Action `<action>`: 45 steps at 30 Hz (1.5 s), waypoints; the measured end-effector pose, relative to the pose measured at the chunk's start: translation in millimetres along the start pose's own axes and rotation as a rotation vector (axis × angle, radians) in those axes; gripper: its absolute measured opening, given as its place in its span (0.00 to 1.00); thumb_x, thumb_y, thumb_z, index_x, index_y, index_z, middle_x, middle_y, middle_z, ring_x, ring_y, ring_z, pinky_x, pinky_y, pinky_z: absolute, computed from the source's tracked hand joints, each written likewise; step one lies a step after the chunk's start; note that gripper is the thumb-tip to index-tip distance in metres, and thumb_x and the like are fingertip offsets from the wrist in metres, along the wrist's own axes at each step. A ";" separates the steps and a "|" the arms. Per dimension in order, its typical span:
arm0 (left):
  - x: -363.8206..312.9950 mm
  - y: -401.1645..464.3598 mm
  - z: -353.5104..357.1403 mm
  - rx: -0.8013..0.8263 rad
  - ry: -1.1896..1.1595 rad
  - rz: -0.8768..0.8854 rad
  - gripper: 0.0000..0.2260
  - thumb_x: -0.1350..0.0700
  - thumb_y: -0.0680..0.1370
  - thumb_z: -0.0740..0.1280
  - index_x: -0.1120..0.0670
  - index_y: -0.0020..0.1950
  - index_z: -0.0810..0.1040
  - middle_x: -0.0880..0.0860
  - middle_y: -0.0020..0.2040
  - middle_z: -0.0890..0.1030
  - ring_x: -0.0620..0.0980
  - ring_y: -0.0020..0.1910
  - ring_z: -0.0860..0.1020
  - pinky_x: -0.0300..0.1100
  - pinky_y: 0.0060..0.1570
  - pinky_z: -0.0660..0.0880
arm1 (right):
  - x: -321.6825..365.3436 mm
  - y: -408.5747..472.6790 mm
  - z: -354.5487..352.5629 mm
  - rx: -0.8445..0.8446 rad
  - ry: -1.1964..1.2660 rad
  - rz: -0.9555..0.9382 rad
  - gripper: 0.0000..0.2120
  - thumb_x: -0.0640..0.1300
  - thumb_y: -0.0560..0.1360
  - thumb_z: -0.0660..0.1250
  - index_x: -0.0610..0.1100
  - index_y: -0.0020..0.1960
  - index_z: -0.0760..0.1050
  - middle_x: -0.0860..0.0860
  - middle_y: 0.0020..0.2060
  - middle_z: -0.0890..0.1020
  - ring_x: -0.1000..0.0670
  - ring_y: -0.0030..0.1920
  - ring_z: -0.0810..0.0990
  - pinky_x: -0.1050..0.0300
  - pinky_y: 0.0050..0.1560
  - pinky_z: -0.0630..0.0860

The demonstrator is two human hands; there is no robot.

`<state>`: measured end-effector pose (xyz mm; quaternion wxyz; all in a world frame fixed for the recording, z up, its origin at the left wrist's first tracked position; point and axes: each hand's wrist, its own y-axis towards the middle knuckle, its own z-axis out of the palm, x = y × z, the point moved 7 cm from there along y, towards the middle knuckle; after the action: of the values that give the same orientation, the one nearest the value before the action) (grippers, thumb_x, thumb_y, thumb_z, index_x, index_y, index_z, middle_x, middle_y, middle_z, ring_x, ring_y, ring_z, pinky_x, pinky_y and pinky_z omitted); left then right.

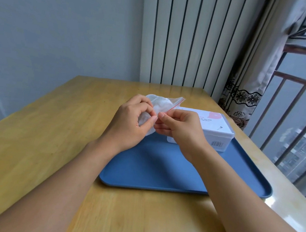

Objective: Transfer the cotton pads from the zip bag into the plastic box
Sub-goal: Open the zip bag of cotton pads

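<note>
A clear zip bag [163,103] with a red seal line holds white round cotton pads [158,101]. I hold it lifted above the far end of a blue tray [163,168]. My left hand [130,121] grips the bag's body, thumb and fingers curled round it. My right hand [180,125] pinches the bag's edge near the red seal. Behind my right hand, on the tray's far right corner, stands a white plastic box [217,129] with its lid down and a pink print on top.
The tray lies on a wooden table [48,145]. A white radiator [189,39] stands behind the table. A patterned curtain [243,96] and a window railing [292,115] run along the right side.
</note>
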<state>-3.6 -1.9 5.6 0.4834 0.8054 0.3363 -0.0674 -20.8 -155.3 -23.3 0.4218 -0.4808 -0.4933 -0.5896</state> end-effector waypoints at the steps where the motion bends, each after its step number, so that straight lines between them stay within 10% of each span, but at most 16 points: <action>1: 0.0 0.4 -1.8 -0.020 -0.012 -0.010 0.03 0.57 0.75 0.75 0.55 0.45 0.83 0.49 0.49 0.79 0.37 0.46 0.76 0.25 0.43 0.67 | 0.4 0.2 -0.1 0.012 0.006 -0.003 0.09 0.36 0.78 0.70 0.29 0.46 0.81 0.40 0.36 0.84 0.48 0.38 0.85 0.57 0.44 0.84; 28: 6.3 4.4 -8.1 -0.012 -0.015 -0.028 0.02 0.60 0.75 0.75 0.55 0.43 0.86 0.48 0.49 0.81 0.43 0.48 0.78 0.25 0.50 0.69 | 8.5 0.4 -0.2 0.047 -0.130 -0.013 0.06 0.32 0.77 0.68 0.29 0.46 0.81 0.39 0.38 0.85 0.49 0.37 0.84 0.58 0.44 0.83; 34: -10.3 -1.8 -5.8 -0.078 0.196 0.103 0.03 0.57 0.78 0.68 0.54 0.44 0.79 0.47 0.48 0.81 0.53 0.44 0.80 0.49 0.39 0.78 | 6.8 -4.4 2.3 -0.038 -0.104 0.092 0.08 0.31 0.74 0.64 0.35 0.39 0.79 0.41 0.34 0.83 0.48 0.32 0.81 0.58 0.37 0.82; 45: -11.1 -1.7 -5.3 -0.108 0.220 0.108 0.05 0.55 0.79 0.65 0.55 0.47 0.78 0.49 0.46 0.82 0.56 0.41 0.80 0.52 0.36 0.77 | 7.5 -8.8 7.5 -0.025 -0.051 0.134 0.06 0.33 0.77 0.64 0.34 0.43 0.79 0.39 0.39 0.84 0.47 0.34 0.84 0.52 0.39 0.85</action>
<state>-14.2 -2.2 11.9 0.4892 0.7976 0.3467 0.0655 -29.6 -146.7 -17.1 0.4417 -0.5325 -0.4633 -0.5538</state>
